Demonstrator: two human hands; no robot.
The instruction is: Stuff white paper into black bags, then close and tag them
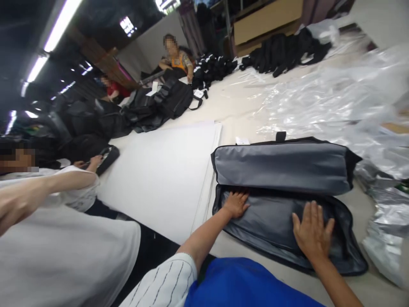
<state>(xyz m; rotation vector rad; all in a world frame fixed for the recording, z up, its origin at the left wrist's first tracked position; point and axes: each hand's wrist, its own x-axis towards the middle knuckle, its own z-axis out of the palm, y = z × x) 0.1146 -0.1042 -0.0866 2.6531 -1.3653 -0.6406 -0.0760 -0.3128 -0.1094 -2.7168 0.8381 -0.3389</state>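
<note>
A black bag with a grey lining (pixel 275 224) lies unfolded on the table before me. Its far half, a smooth grey panel (pixel 281 166), stands raised behind the nearer half. My left hand (pixel 236 204) rests on the lining at the left end, fingers spread, the tips close to the fold. Toward the right end, my right hand (pixel 313 232) lies flat on the same lining with its fingers stretched out. Neither hand grasps anything. A small black tab (pixel 280 136) and a white label (pixel 242 140) show along the bag's far edge.
Left of the bag lies a stack of white sheets (pixel 162 170). Clear plastic bags (pixel 332 94) cover the right side. Black bags (pixel 153 104) and black bundles (pixel 284 51) are piled farther back. A co-worker in white (pixel 64 251) is close on my left; others sit beyond.
</note>
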